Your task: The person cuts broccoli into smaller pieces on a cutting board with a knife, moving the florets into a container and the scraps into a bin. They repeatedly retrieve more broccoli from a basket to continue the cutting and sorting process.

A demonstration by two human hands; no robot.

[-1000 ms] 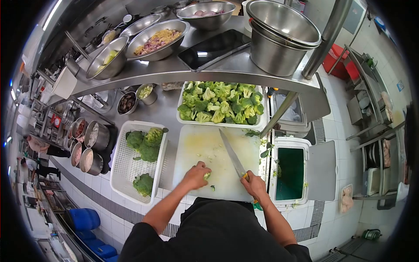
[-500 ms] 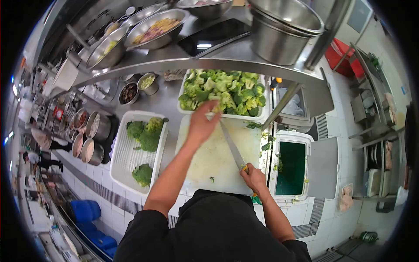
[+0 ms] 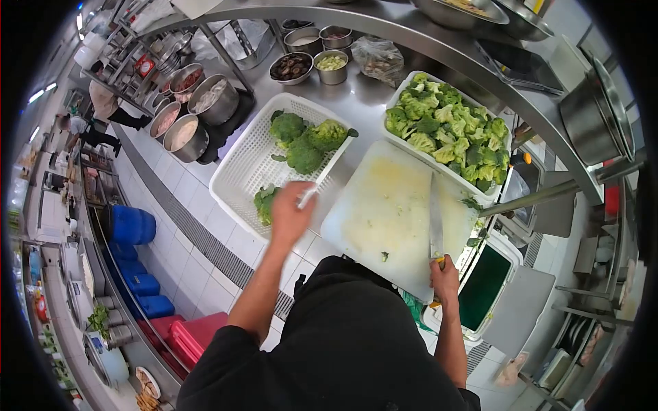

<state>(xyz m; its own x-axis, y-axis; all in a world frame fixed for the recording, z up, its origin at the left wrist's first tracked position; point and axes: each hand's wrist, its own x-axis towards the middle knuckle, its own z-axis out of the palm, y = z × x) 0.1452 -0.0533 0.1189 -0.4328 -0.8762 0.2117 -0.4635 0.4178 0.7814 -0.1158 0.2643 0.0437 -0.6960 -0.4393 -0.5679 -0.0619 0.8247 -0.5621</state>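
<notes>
My left hand (image 3: 291,212) is hovering at the side of the white basket (image 3: 240,164) nearest me, just beside a lone broccoli head (image 3: 262,205); my fingers are blurring, so I cannot tell whether they are spreading or closing, or whether they are touching it. My right hand (image 3: 444,274) is clamping round the yellow handle of the knife (image 3: 436,212), whose blade is pointing away from me over the cutting board (image 3: 363,205).

I'm judging the lone head to be fairly light, with a firm stalk and a softer, crumbly crown, so I'm favouring a hold low at the stalk, or a loose cupping of the whole crown; squeezing hard would be shedding buds. If it's wet, it may be slipping a little.

Farther out in the basket, more broccoli heads (image 3: 305,152) are sitting bunched together. Beyond the board, cut florets (image 3: 445,120) are filling a white tray (image 3: 410,148); those I'm expecting to be lighter and easier to bruise.
</notes>
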